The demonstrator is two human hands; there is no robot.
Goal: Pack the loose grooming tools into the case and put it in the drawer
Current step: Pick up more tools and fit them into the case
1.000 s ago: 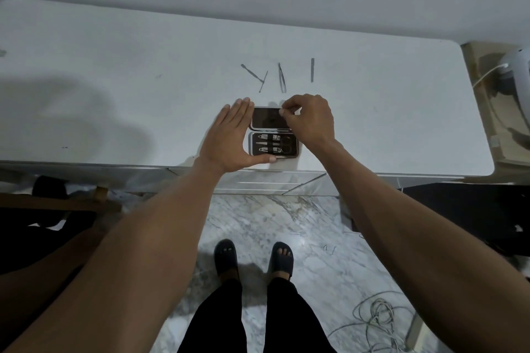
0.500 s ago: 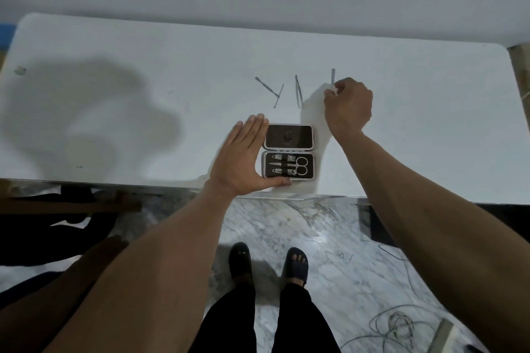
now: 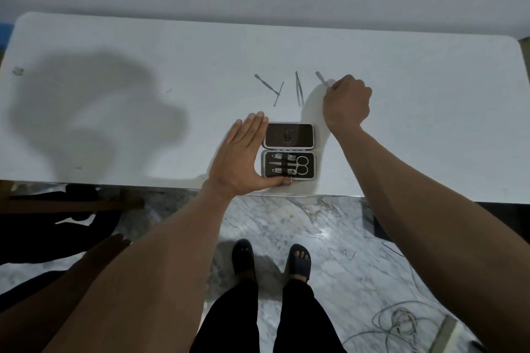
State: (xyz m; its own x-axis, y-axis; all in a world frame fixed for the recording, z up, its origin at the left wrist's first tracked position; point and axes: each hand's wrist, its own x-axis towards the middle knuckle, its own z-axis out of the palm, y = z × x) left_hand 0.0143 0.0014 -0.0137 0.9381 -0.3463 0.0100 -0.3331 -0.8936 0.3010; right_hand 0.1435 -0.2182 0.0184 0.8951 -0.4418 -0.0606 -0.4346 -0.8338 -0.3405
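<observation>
An open grooming case (image 3: 288, 151) lies near the front edge of the white table (image 3: 114, 94), its lid half toward the wall and its lower half holding clippers and scissors. My left hand (image 3: 243, 157) lies flat against the case's left side, thumb along its front edge. My right hand (image 3: 345, 102) is beyond the case to the right, pinched on a thin metal tool (image 3: 321, 79) whose tip sticks out to the upper left. Tweezers (image 3: 299, 88) and two crossed thin tools (image 3: 271, 87) lie loose on the table beyond the case.
A plain wall stands behind the table. Below the table edge is a marble floor with my feet in dark sandals (image 3: 271, 261). Coiled cable (image 3: 398, 321) lies on the floor at right. Dark objects (image 3: 57, 209) sit under the table's left end.
My right hand left the case lid, reached to the rightmost loose tool and closed on it; the tool now tilts. My left hand stayed at the case.
</observation>
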